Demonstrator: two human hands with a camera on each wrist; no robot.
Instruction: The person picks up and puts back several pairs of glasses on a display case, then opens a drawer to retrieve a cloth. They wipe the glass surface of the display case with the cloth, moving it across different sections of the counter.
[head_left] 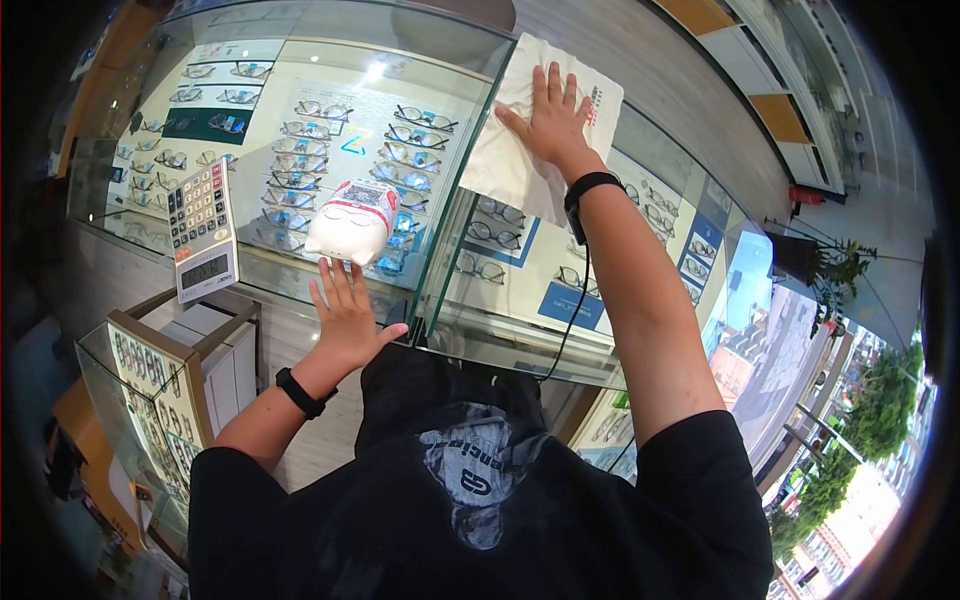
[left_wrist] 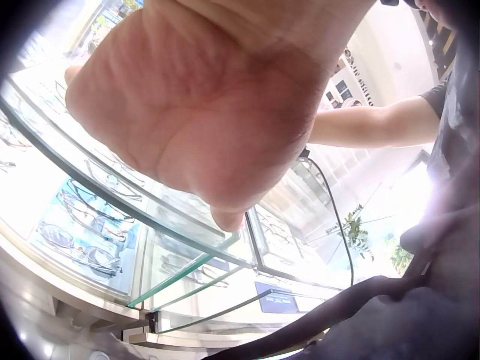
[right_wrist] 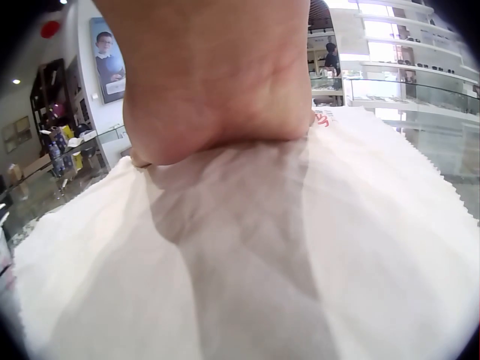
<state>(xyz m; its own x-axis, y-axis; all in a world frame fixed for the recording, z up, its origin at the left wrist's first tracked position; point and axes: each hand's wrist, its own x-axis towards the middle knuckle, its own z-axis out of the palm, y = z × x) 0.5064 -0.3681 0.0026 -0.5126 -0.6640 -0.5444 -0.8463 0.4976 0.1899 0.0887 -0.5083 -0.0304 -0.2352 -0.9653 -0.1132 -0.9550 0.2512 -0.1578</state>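
A pale cloth [head_left: 530, 110] with zigzag edges and red print lies spread over the glass counter top. On it my right hand [head_left: 556, 122] rests palm down with its fingers straight and spread. In the right wrist view the heel of that hand [right_wrist: 217, 112] sits on the slightly wrinkled cloth [right_wrist: 240, 247]. My left hand [head_left: 347, 320] is at the counter's near edge, fingers extended and thumb out to the side. Its fingertips are right by a white cat-shaped figurine [head_left: 347, 228] with a red band. The left wrist view shows the palm [left_wrist: 202, 112] over the glass edge.
Rows of eyeglasses [head_left: 300, 145] lie under the glass. A calculator [head_left: 205, 230] stands tilted left of the figurine. A black cable [head_left: 574, 320] hangs down the counter's front beside my right forearm. A lower glass display case [head_left: 150, 400] stands at the left.
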